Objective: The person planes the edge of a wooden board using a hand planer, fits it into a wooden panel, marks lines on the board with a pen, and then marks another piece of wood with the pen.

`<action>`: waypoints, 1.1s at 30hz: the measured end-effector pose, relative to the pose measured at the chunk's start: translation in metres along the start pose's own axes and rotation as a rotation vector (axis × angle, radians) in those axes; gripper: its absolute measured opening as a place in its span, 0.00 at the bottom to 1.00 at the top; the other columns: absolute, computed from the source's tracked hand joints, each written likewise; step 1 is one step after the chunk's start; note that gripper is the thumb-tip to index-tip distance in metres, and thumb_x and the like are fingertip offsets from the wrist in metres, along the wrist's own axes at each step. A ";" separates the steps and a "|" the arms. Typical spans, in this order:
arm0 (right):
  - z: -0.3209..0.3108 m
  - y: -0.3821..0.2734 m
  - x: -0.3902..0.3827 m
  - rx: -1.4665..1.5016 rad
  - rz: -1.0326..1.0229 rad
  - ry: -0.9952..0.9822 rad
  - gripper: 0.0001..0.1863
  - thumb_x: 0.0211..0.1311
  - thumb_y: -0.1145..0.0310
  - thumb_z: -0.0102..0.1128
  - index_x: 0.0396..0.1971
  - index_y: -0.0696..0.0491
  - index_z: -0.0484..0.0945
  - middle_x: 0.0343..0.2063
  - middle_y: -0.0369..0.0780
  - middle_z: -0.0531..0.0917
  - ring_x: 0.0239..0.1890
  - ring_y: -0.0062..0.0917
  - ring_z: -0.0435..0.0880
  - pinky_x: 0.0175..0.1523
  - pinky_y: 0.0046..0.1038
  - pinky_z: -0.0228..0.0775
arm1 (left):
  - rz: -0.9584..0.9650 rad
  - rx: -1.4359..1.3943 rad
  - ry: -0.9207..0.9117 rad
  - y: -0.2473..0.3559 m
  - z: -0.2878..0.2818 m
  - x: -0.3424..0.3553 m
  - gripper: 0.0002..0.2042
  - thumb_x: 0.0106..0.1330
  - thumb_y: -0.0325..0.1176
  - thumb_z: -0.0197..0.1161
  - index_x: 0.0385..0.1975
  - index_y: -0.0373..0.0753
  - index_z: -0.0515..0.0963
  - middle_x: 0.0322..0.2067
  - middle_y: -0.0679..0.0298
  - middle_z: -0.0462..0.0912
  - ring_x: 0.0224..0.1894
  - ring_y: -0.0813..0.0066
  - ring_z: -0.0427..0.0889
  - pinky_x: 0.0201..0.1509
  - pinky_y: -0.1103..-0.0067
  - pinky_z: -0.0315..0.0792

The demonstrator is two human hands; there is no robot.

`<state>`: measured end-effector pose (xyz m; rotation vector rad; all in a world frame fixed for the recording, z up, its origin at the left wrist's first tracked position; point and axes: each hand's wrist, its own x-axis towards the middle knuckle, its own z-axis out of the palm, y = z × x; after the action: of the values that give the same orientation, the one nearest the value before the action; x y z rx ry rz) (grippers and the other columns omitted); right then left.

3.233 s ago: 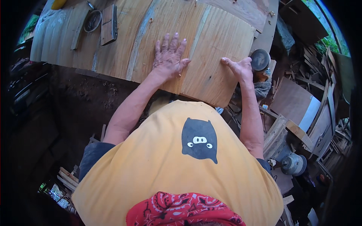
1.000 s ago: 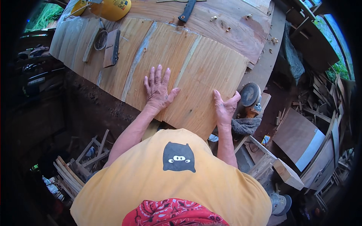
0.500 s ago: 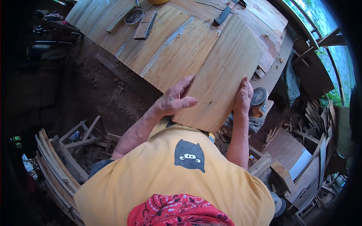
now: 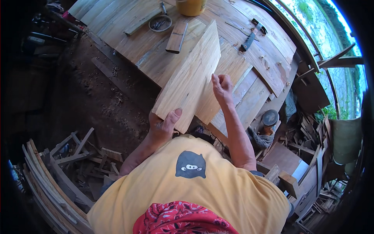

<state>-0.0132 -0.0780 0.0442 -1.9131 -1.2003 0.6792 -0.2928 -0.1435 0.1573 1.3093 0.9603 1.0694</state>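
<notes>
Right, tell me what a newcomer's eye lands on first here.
The big pale wooden board, tilted up off the plank workbench at centre. The left hand grips its near corner and the right hand steadies its right edge. At the bench's far edge, a yellow container stands out.

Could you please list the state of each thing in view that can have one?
Pale rectangular wooden board: lifted, tilted on edge above the bench.
Left hand: gripping the board's near corner.
Right hand: fingers curled at the board's right edge.
Round shallow metal dish: open, small bits inside.
Black-handled tool: lying flat.
</notes>
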 end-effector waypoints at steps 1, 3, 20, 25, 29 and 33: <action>-0.009 -0.021 0.013 0.066 -0.088 0.160 0.23 0.69 0.53 0.67 0.43 0.60 0.76 0.28 0.42 0.77 0.32 0.25 0.75 0.40 0.33 0.72 | 0.001 -0.013 0.020 0.000 -0.014 0.000 0.28 0.71 0.27 0.62 0.70 0.29 0.63 0.59 0.54 0.76 0.52 0.72 0.80 0.58 0.75 0.75; -0.029 -0.072 0.051 0.046 -0.230 0.325 0.22 0.69 0.56 0.68 0.46 0.61 0.76 0.30 0.40 0.77 0.32 0.25 0.75 0.39 0.31 0.70 | 0.144 -0.161 -0.030 -0.001 -0.038 -0.003 0.29 0.70 0.23 0.59 0.71 0.29 0.63 0.63 0.51 0.75 0.57 0.70 0.80 0.62 0.75 0.74; 0.152 -0.170 0.149 -0.825 -0.166 -0.329 0.60 0.49 0.28 0.68 0.64 0.68 0.63 0.56 0.57 0.81 0.64 0.46 0.79 0.68 0.39 0.69 | 0.596 0.548 -0.532 -0.067 0.001 0.020 0.35 0.64 0.30 0.57 0.74 0.31 0.57 0.72 0.32 0.55 0.76 0.32 0.54 0.74 0.42 0.52; 0.156 -0.166 0.150 -0.439 0.072 -0.475 0.49 0.50 0.42 0.70 0.61 0.65 0.66 0.46 0.49 0.83 0.50 0.39 0.82 0.58 0.41 0.72 | 0.591 0.537 -0.497 -0.070 0.000 0.022 0.36 0.64 0.30 0.57 0.74 0.32 0.57 0.72 0.33 0.55 0.75 0.32 0.56 0.73 0.42 0.53; 0.144 -0.157 0.151 0.092 0.385 -0.677 0.28 0.56 0.45 0.67 0.43 0.56 0.79 0.35 0.39 0.82 0.41 0.23 0.77 0.48 0.38 0.69 | 0.595 0.553 -0.520 -0.071 0.001 0.023 0.36 0.64 0.30 0.57 0.74 0.32 0.57 0.73 0.34 0.54 0.75 0.32 0.56 0.73 0.42 0.54; 0.124 -0.138 0.161 -0.434 0.077 -0.602 0.27 0.60 0.50 0.59 0.42 0.62 0.82 0.35 0.46 0.85 0.43 0.38 0.84 0.50 0.42 0.73 | 0.596 0.574 -0.544 -0.070 0.002 0.025 0.36 0.64 0.30 0.57 0.74 0.33 0.56 0.72 0.33 0.54 0.75 0.31 0.56 0.73 0.41 0.53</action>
<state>-0.1091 0.1449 0.0809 -2.1910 -1.7640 1.1684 -0.2803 -0.1182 0.0887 2.3131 0.4681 0.7978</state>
